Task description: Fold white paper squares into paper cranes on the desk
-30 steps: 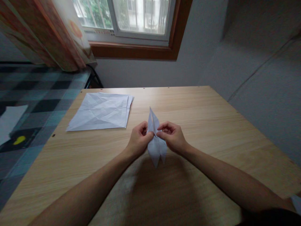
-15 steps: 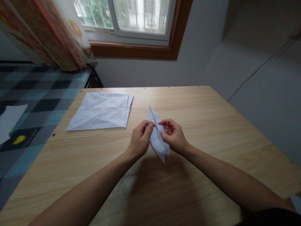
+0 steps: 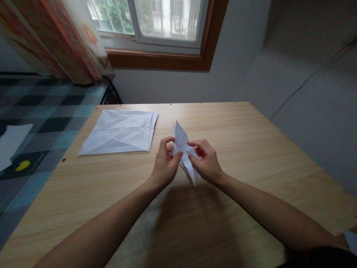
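A folded piece of white paper [image 3: 182, 138] is held up between both hands over the middle of the table. It has pointed flaps at its far end and narrow points at its near end. My left hand [image 3: 166, 160] grips its left edge, thumb on top and fingers partly behind it. On the right side, my right hand [image 3: 206, 159] pinches the paper between thumb and forefinger, the other fingers curled. Parts of the paper's side folds are hidden by the fingers.
Creased white paper sheets [image 3: 119, 132] lie stacked at the table's back left. The wooden table [image 3: 251, 149] stands below a window [image 3: 167, 20]. To the left is a checked cloth [image 3: 55, 111] with a white sheet [image 3: 13, 141] on it.
The folded paper has been opened and turned, so a flatter face and separate points now show. My left thumb has moved down onto it, and my right fingers have shifted slightly.
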